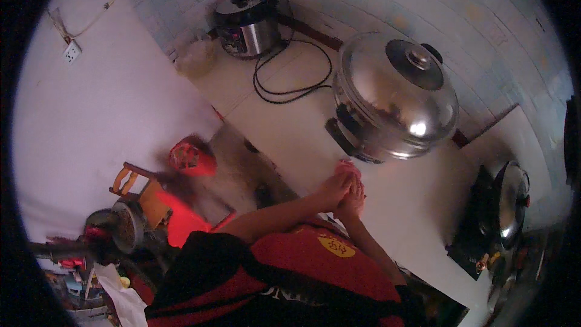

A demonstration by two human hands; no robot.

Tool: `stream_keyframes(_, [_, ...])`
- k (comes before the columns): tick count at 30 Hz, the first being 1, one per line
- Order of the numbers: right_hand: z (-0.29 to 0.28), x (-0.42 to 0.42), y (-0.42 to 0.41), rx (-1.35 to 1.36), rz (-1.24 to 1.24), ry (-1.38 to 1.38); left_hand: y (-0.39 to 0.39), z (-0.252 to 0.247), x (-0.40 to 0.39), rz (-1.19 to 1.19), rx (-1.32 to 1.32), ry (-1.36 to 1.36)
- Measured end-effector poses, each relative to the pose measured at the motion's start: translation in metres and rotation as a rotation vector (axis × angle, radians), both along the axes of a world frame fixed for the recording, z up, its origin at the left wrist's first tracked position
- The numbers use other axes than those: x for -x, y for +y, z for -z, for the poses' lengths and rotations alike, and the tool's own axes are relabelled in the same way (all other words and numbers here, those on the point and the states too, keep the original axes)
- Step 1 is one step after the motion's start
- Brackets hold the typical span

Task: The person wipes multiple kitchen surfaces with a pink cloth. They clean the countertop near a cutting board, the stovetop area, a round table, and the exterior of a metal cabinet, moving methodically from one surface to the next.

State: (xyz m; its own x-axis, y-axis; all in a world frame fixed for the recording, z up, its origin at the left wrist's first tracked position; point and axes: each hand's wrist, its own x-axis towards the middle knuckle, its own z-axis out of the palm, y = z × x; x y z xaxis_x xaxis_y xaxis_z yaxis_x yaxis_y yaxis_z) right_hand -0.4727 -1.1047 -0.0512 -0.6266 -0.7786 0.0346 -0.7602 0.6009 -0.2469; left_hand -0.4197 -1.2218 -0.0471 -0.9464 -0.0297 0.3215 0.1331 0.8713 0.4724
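Observation:
Both of my hands are pressed together over the pale countertop (399,200), at its near side, with a pink cloth (346,164) bunched between and beyond them. My left hand (337,189) and my right hand (352,203) overlap, so which fingers grip the cloth is partly hidden. Just beyond them stands a large stainless steel pot (390,145) under a domed metal lid (386,86) with a round knob. I wear a red apron (299,250) with a yellow emblem.
An electric pressure cooker (249,32) stands at the back corner, beside a looped black cable (297,93) and a plastic bag (197,56). At right, a lidded pan (510,209) sits on a black stove (467,231). Left and below are a red container (195,159) and a wooden chair (147,195).

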Motion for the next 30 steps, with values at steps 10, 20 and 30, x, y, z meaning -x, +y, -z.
stream_keyframes(10, [-0.004, -0.020, -0.133, 0.127, 0.022, 0.053, -0.188, -0.024, 0.004, 0.121, -0.346, -0.006])
stream_keyframes(20, [-0.007, -0.036, -0.228, 0.177, 0.180, 0.194, -0.405, -0.015, 0.004, -0.231, 0.547, -0.084])
stream_keyframes(30, [-0.043, -0.006, -0.301, 0.008, 0.320, 0.119, -0.461, -0.068, 0.020, 0.063, 0.271, 0.020])
